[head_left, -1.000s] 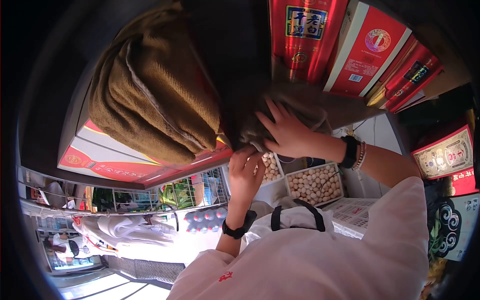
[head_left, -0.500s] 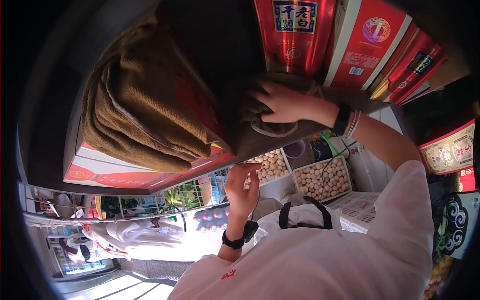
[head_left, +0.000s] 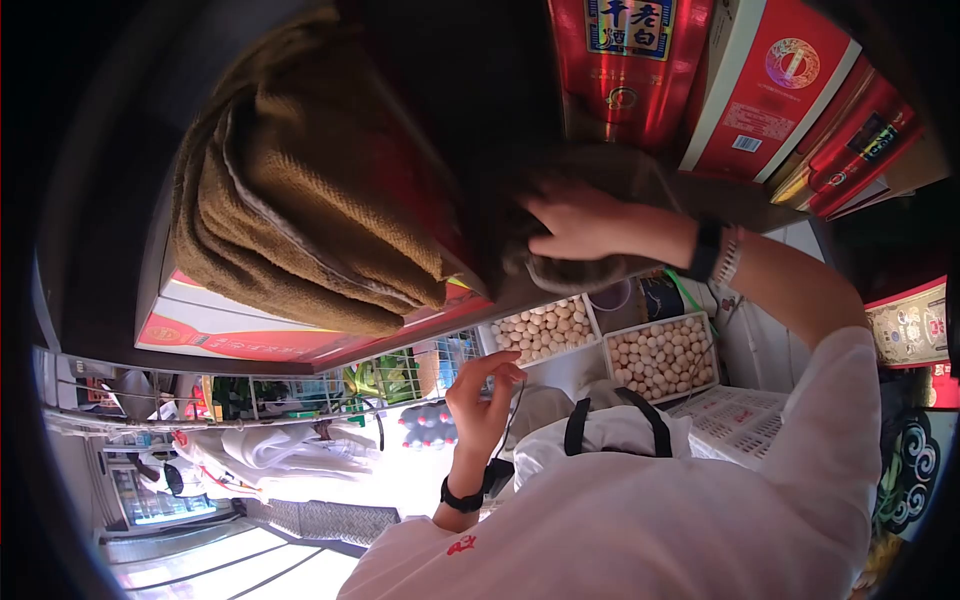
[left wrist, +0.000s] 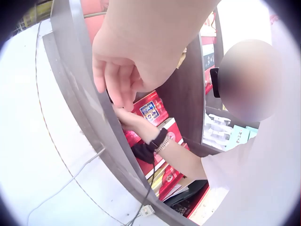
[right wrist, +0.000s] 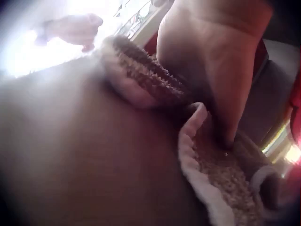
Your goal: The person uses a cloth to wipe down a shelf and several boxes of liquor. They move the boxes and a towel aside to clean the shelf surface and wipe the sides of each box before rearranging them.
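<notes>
On the dark shelf, my right hand holds a brown cloth with a pale hem. The right wrist view shows this cloth bunched beneath the hand, with the fingertips buried in its folds. Below the shelf edge, my left hand hangs in the air, its fingers loosely curled around nothing. From the left wrist, that same hand appears in front of the shelf frame. A second brown towel drapes over a red and white carton to the left.
Red liquor boxes stand at the back right of the shelf, beside a red and white box. Below are white trays of eggs and a white plastic crate. A wire rack holds green vegetables at left.
My right hand has swept the cloth across the shelf, away from my left hand, then shifted slightly. My left hand has dropped away from the shelf edge. The head view has shifted a little.
</notes>
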